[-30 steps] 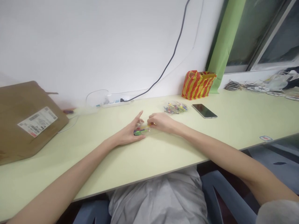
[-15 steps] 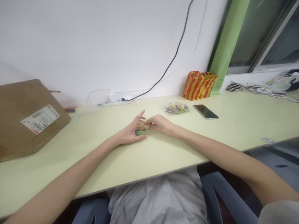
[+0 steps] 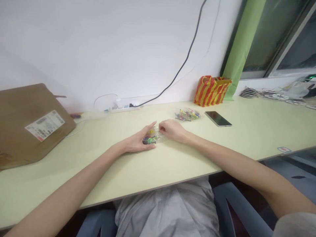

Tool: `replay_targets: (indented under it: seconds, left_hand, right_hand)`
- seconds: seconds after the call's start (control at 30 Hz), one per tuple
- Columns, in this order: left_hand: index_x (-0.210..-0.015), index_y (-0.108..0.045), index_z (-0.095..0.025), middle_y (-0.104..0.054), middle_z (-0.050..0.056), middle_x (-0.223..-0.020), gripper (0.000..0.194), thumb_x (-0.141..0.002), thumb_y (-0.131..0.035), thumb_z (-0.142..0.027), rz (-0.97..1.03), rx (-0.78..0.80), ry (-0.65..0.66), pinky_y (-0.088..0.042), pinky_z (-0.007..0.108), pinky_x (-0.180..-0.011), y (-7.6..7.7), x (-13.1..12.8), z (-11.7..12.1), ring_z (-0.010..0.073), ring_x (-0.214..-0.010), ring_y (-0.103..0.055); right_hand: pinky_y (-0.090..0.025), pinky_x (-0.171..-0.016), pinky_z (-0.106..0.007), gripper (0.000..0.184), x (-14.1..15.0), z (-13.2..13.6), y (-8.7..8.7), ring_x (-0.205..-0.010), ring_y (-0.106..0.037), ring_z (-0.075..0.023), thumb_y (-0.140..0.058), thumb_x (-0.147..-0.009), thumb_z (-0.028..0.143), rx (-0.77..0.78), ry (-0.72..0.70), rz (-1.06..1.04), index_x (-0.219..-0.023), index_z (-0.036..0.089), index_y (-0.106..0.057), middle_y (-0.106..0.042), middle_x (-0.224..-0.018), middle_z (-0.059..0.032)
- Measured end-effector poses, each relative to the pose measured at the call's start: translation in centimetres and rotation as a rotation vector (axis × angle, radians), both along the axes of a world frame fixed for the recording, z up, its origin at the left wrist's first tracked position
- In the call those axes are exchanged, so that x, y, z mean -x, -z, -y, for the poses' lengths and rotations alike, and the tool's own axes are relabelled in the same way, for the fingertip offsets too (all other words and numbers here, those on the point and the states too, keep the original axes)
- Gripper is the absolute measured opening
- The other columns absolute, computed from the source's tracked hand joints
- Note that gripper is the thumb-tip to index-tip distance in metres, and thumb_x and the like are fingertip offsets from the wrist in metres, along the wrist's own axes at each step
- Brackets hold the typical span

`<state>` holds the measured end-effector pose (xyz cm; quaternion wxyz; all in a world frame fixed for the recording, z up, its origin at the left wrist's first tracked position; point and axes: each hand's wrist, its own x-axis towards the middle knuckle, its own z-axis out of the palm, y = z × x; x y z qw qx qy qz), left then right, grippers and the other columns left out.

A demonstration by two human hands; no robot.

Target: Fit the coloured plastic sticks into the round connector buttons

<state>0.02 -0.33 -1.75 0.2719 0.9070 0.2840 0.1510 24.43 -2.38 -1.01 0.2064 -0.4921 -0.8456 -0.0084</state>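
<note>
A small clear plastic bag (image 3: 151, 137) with colourful pieces, green, yellow, red and dark ones among them, rests on the table between my hands. My left hand (image 3: 137, 141) curves round its left side, thumb at the near edge and fingers at the far edge. At the bag's right end, the fingers of my right hand (image 3: 172, 130) are closed in a pinch on the clear plastic; their tips are partly hidden. Just beyond my right hand lies a second clear bag (image 3: 187, 114) of similar colourful pieces.
A phone (image 3: 218, 118) lies to the right, before a red-and-yellow striped bag (image 3: 211, 91). On the left leans a brown package (image 3: 32, 125). A power strip (image 3: 125, 108) with a black cable (image 3: 181, 65) runs along the wall. White discs (image 3: 275, 94) lie at the far right.
My right hand has shifted slightly right and curled its fingers tighter. The left hand's raised fingers have lowered against the bag, and the pieces inside have moved a little.
</note>
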Motion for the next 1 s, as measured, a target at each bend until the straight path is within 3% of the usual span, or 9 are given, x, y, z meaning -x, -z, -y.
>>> replay_targets:
  seconds: [0.3,0.47,0.6,0.7,0.73,0.8,0.9,1.0]
  left_hand:
    - [-0.166,-0.006,-0.032,-0.020,0.009,-0.172,0.100,-0.091,-0.066,-0.058,-0.012,-0.049,-0.015,-0.028,0.050,-0.127,-0.4,-0.4,0.5,0.0328,-0.155,-0.029]
    - [-0.166,-0.010,-0.030,-0.029,0.011,-0.168,0.101,-0.089,-0.067,-0.061,-0.035,-0.098,-0.034,-0.039,0.048,-0.118,-0.6,-0.5,0.3,0.0351,-0.148,-0.040]
    - [-0.166,-0.017,-0.027,-0.045,0.013,-0.158,0.102,-0.086,-0.066,-0.067,-0.133,-0.225,-0.077,-0.042,0.048,-0.111,-1.1,0.1,-0.2,0.0379,-0.138,-0.049]
    - [-0.164,-0.026,-0.027,-0.055,0.013,-0.149,0.098,-0.085,-0.064,-0.070,-0.209,-0.267,-0.099,-0.042,0.045,-0.107,-1.5,0.7,-0.6,0.0366,-0.129,-0.056]
    - [-0.163,-0.030,-0.028,-0.058,0.012,-0.145,0.095,-0.085,-0.063,-0.072,-0.233,-0.266,-0.106,-0.043,0.044,-0.105,-1.6,0.8,-0.6,0.0356,-0.125,-0.058]
    - [-0.160,-0.037,-0.029,-0.061,0.011,-0.138,0.089,-0.086,-0.060,-0.073,-0.266,-0.262,-0.118,-0.045,0.042,-0.100,-1.7,1.0,-0.7,0.0335,-0.118,-0.062]
    - [-0.157,-0.041,-0.030,-0.062,0.010,-0.136,0.082,-0.089,-0.056,-0.073,-0.267,-0.276,-0.132,-0.045,0.041,-0.101,-1.7,1.0,-0.9,0.0325,-0.118,-0.062]
    - [-0.160,-0.036,-0.028,-0.060,0.010,-0.141,0.076,-0.097,-0.047,-0.068,-0.246,-0.307,-0.152,-0.043,0.043,-0.107,-1.4,1.1,-1.2,0.0326,-0.125,-0.058]
  right_hand:
    - [-0.039,-0.072,-0.024,0.015,0.2,-0.4,0.5,-0.073,-0.062,-0.0134,-0.062,-0.089,0.007,0.055,-0.231,-0.223,-0.088,0.013,-0.075,-0.075,-0.082,-0.0056]
    - [-0.043,-0.071,-0.023,0.024,0.1,-0.1,0.5,-0.071,-0.065,-0.0138,-0.056,-0.089,0.004,0.104,-0.278,-0.308,-0.094,0.012,-0.078,-0.077,-0.082,-0.0048]
    - [-0.046,-0.078,-0.025,0.033,-0.7,-0.3,-0.9,-0.084,-0.071,-0.0174,-0.054,-0.093,0.007,0.073,-0.211,-0.264,-0.115,0.016,-0.077,-0.079,-0.095,-0.0065]
    - [-0.046,-0.080,-0.027,0.028,-3.0,-0.7,-3.0,-0.089,-0.071,-0.0179,-0.056,-0.093,0.009,0.023,-0.102,-0.190,-0.108,0.016,-0.078,-0.079,-0.100,-0.0079]
    - [-0.046,-0.076,-0.026,0.021,-4.1,-0.7,-3.8,-0.084,-0.070,-0.0174,-0.060,-0.091,0.013,0.052,-0.088,-0.138,-0.102,0.017,-0.078,-0.079,-0.097,-0.0074]
    - [-0.043,-0.065,-0.026,0.011,-6.2,-0.8,-5.1,-0.070,-0.067,-0.0157,-0.070,-0.089,0.026,0.262,-0.079,-0.016,-0.090,0.018,-0.077,-0.077,-0.086,-0.0056]
    - [-0.039,-0.058,-0.027,0.028,-8.1,-0.7,-6.0,-0.059,-0.062,-0.0148,-0.074,-0.085,0.044,0.552,-0.007,0.102,-0.075,0.017,-0.072,-0.072,-0.070,-0.0044]
    - [-0.038,-0.055,-0.027,0.031,-7.9,-0.7,-5.6,-0.056,-0.060,-0.0145,-0.075,-0.083,0.044,0.729,-0.022,0.197,-0.068,0.017,-0.069,-0.069,-0.063,-0.0034]
